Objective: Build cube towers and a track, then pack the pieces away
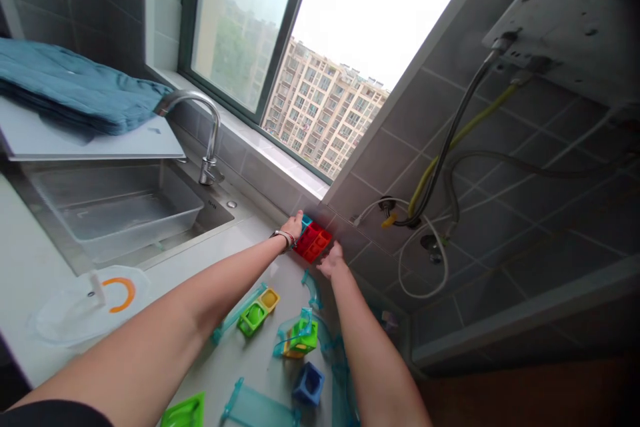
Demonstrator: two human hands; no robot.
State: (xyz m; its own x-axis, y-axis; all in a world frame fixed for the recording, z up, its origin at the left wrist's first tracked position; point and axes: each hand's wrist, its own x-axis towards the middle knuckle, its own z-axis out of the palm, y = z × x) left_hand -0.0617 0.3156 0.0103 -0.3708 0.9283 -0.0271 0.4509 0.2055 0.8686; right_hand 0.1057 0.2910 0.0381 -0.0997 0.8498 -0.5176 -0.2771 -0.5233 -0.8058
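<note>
Against the tiled wall at the back of the counter stands a group of red toy blocks (313,242) with a light-blue block (306,221) at its left end. My left hand (293,227) grips the left end of this group, its thumb up beside the light-blue block; the other fingers are partly hidden. On the other side, my right hand (331,260) is close to the red blocks, fingers apart and nothing in them. A curved teal track piece (311,289) lies just below the hands.
Nearer me are a green and yellow block pair (253,317), a green block (305,335) among teal pieces, a dark-blue block (309,383) and a flat teal piece (260,407). Left are a sink (215,217), faucet (210,127) and clear lid (55,320). Hoses (440,153) hang right.
</note>
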